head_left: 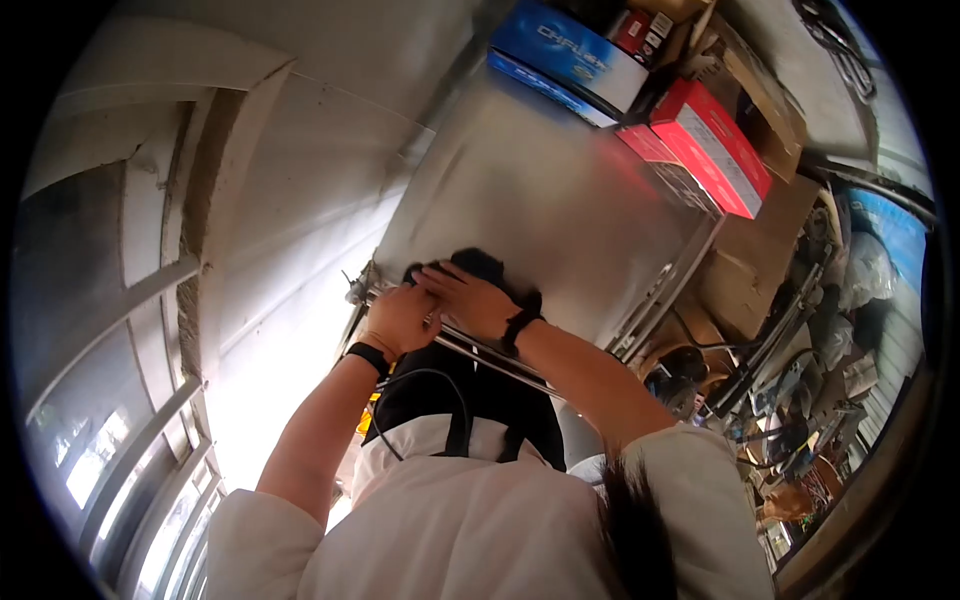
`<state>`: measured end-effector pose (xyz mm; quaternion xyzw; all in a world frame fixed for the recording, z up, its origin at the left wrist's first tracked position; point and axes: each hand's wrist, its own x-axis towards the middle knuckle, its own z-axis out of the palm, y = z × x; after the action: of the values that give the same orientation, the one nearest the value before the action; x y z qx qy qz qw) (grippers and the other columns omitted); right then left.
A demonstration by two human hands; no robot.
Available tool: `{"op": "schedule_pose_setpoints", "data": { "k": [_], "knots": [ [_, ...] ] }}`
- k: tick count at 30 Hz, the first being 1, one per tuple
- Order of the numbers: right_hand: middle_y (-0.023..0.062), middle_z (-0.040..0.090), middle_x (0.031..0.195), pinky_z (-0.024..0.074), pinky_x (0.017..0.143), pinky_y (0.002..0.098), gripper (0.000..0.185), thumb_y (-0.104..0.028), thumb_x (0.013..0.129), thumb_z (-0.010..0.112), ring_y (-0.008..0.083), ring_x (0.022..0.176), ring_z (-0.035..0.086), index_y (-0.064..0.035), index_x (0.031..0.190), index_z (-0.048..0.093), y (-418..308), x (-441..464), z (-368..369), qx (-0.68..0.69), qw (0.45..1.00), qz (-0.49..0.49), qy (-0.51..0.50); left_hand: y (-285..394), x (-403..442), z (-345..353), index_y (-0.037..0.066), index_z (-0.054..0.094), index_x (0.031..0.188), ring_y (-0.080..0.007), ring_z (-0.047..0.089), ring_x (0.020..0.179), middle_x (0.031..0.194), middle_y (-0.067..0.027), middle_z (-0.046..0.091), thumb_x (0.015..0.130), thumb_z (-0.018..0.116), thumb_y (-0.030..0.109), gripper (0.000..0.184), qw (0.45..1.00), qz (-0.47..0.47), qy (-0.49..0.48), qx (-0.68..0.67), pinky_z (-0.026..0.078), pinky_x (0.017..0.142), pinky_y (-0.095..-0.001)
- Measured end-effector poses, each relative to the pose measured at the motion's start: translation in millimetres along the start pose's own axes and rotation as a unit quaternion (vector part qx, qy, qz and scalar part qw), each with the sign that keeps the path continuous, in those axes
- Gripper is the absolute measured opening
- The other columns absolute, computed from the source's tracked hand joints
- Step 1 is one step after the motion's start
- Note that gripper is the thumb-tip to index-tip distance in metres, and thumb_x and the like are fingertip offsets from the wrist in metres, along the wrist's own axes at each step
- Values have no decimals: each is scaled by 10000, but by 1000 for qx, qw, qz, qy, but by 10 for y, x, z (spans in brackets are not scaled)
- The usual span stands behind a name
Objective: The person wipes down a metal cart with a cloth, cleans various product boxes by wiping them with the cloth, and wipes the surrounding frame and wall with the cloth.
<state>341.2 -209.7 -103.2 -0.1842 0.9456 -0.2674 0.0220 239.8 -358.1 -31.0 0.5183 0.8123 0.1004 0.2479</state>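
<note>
A black item (478, 264) lies at the near edge of a shiny metal table (520, 190); its exact shape is hard to make out. My left hand (402, 318) is on it with the fingers curled, near the table's left corner. Beside it, touching it, my right hand (470, 300) rests over the black item with fingers stretched across it. What sits between the fingertips is hidden. Each wrist has a black band. A thin black cable (440, 373) loops below the hands in front of my body.
A blue box (570, 55) and a red box (710, 145) stand at the table's far right. Right of the table are cardboard (765, 260), cables, plastic bags and metal parts. A white-framed window with bars (130, 320) is on the left.
</note>
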Motion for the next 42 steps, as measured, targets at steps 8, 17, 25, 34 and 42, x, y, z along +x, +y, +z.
{"op": "schedule_pose_setpoints", "data": {
  "k": [8,17,25,34,42],
  "knots": [
    [155,384,1468,253,1130,476,527,-201,862,543,292,1365,345,-100,1374,466,827,-667,-771,-103,964,245,-7,-59,-15,88,107,621,635,-254,586,734,695,-55,581,743,604,253,182,999,7,29,45,493,610,-388],
    [142,261,1535,375,987,625,678,-133,874,547,357,1381,290,-136,1490,265,707,-1522,-464,-153,758,623,118,-3,-48,117,78,632,698,-275,588,803,783,-79,593,766,583,194,143,998,-12,47,34,497,694,-407],
    [195,663,1009,489,862,432,205,-137,824,553,375,966,611,-62,931,712,-329,-1414,-1027,207,832,512,-59,768,-459,249,33,650,803,-309,559,931,877,-135,610,807,607,325,295,999,26,31,-16,427,902,-422],
    [194,665,911,520,759,472,221,-208,760,645,371,893,645,-44,904,681,-1141,-1418,-340,4,905,391,-170,842,-597,348,14,624,867,-314,558,961,904,-154,619,756,560,300,313,997,42,43,53,390,964,-418],
    [154,680,1013,488,868,483,236,-160,851,528,347,980,640,-63,982,699,-1521,-1364,-327,-47,894,433,-110,700,-765,439,15,621,911,-313,558,991,953,-152,623,728,548,297,344,995,64,10,73,381,967,-421]
  ]
}}
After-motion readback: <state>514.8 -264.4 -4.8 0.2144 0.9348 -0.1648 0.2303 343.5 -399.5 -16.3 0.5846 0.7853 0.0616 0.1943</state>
